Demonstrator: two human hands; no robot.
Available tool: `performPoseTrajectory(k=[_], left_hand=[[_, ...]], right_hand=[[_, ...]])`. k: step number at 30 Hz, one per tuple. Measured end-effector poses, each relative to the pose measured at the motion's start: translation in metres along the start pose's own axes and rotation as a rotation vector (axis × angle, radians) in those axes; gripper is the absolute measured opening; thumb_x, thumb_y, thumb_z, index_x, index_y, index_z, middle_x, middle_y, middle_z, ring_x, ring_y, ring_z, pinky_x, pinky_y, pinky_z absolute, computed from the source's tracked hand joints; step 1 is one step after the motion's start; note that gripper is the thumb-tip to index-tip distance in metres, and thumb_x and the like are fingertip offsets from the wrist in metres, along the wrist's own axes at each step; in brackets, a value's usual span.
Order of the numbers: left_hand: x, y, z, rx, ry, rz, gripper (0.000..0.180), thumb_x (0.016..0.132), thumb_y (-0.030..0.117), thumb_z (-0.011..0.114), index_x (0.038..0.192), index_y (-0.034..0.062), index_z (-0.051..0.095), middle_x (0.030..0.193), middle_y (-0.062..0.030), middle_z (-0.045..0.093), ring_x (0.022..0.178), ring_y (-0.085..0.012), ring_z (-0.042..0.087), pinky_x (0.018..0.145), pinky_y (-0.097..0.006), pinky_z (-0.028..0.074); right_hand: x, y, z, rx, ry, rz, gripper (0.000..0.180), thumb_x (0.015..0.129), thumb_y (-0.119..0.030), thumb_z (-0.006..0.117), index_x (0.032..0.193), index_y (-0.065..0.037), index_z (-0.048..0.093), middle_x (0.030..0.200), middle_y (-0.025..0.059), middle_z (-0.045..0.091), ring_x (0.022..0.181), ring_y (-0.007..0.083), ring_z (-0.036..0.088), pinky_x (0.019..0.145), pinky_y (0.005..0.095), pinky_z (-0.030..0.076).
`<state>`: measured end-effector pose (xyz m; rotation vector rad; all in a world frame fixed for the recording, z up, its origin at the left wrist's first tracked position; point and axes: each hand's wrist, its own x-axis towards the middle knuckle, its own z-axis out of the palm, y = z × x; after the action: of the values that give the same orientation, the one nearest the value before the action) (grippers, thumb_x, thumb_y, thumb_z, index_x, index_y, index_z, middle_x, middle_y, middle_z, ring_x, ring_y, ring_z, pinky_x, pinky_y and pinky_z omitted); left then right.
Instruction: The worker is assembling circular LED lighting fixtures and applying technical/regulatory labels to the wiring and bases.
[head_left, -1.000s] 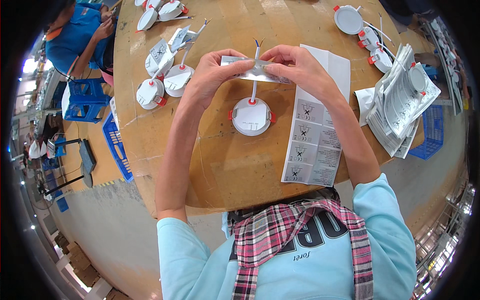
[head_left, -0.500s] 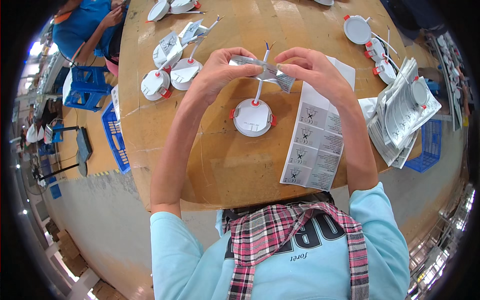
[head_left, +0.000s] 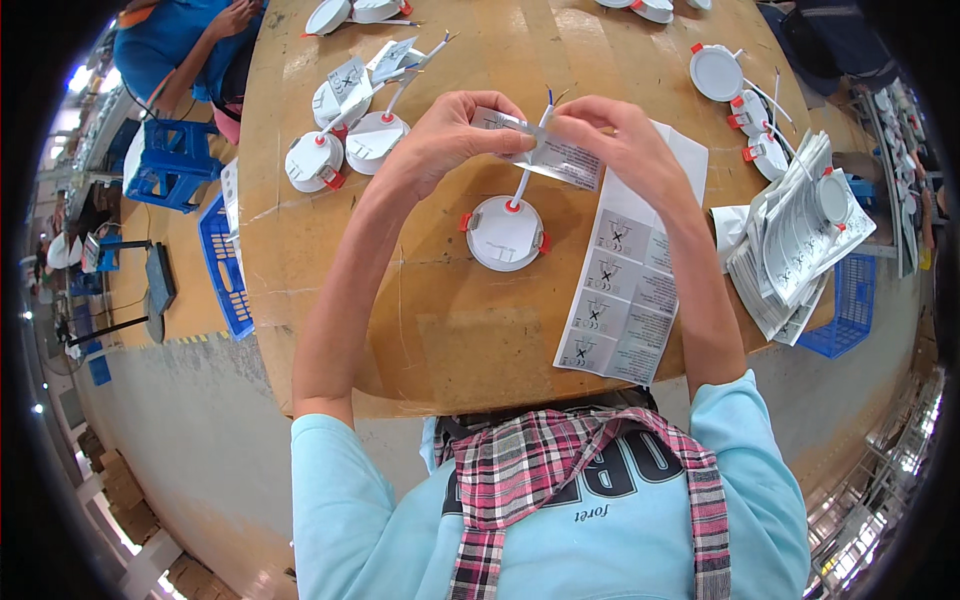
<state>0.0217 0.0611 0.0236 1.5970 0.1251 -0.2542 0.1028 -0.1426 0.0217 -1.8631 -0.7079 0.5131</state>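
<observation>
A silver-grey printed label (head_left: 565, 165) is bent around the white cable (head_left: 521, 188) of a round downlight (head_left: 503, 236). The downlight lies on the table with its back up, a red clip on each side. My left hand (head_left: 462, 132) pinches the label's left part against the cable between thumb and fingers. With its fingertips at the label's upper edge beside the cable, my right hand (head_left: 625, 145) is also closed on it. Bare wire ends stick up above the hands. A sheet of the same labels (head_left: 620, 290) lies to the right, partly under my right forearm.
Several downlights (head_left: 375, 140), some with labels on their cables, lie at the left. More downlights (head_left: 717, 75) are at the far right, near a stack of label sheets (head_left: 785, 250) with a small round white piece on top. Blue baskets (head_left: 225, 265) flank the table (head_left: 450, 350). A co-worker (head_left: 180, 50) sits far left.
My right fingers have moved left, closer to the cable. The label has turned, and more of its right part now hangs below my right fingers. The downlight stays in place.
</observation>
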Motion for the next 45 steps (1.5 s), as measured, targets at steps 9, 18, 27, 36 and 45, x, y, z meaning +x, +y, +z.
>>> performPoseTrajectory(k=[9, 18, 27, 36, 45], left_hand=[[0.000, -0.006, -0.001, 0.088, 0.005, -0.012, 0.038, 0.077, 0.025, 0.073, 0.105, 0.0023, 0.062, 0.084, -0.0063, 0.066, 0.079, -0.0100, 0.061, 0.077, -0.023, 0.047], [-0.030, -0.015, 0.012, -0.068, 0.496, 0.130, 0.060, 0.084, 0.034, 0.066, 0.124, -0.0057, 0.044, 0.099, -0.0150, 0.064, 0.091, -0.0152, 0.061, 0.081, -0.028, 0.048], [-0.039, -0.027, 0.055, -0.037, 0.395, 0.098, 0.044, 0.078, 0.033, 0.073, 0.094, -0.0058, 0.062, 0.079, -0.0082, 0.065, 0.068, -0.0113, 0.060, 0.063, -0.025, 0.047], [-0.039, -0.028, 0.058, -0.187, 0.423, 0.070, 0.025, 0.081, 0.026, 0.071, 0.079, 0.0017, 0.068, 0.072, -0.0024, 0.065, 0.063, -0.0052, 0.054, 0.060, -0.021, 0.043], [-0.041, -0.029, 0.058, -0.255, 0.410, 0.059, 0.019, 0.082, 0.021, 0.071, 0.078, 0.0026, 0.068, 0.072, -0.0012, 0.064, 0.065, -0.0046, 0.053, 0.063, -0.021, 0.042]], right_hand=[[0.003, 0.005, 0.012, 0.109, -0.026, 0.079, 0.028, 0.084, -0.027, 0.063, 0.086, 0.001, 0.066, 0.072, 0.0034, 0.063, 0.064, 0.0081, 0.055, 0.057, 0.0233, 0.043], [-0.005, -0.002, 0.010, 0.107, 0.023, 0.066, 0.027, 0.083, -0.025, 0.064, 0.083, 0.001, 0.066, 0.073, 0.0039, 0.064, 0.067, 0.0087, 0.056, 0.062, 0.0244, 0.044], [-0.011, -0.011, 0.026, 0.142, 0.140, 0.022, 0.024, 0.082, -0.023, 0.064, 0.079, 0.000, 0.064, 0.071, 0.0036, 0.062, 0.067, 0.0098, 0.055, 0.061, 0.0244, 0.044], [-0.015, -0.015, 0.029, 0.190, 0.179, -0.004, 0.022, 0.082, -0.021, 0.064, 0.077, 0.000, 0.064, 0.067, 0.0017, 0.060, 0.064, 0.0073, 0.052, 0.059, 0.0224, 0.042], [-0.008, -0.002, 0.020, 0.310, 0.069, 0.024, 0.023, 0.082, -0.025, 0.068, 0.078, -0.002, 0.065, 0.066, -0.0001, 0.059, 0.063, 0.0060, 0.051, 0.058, 0.0220, 0.039]])
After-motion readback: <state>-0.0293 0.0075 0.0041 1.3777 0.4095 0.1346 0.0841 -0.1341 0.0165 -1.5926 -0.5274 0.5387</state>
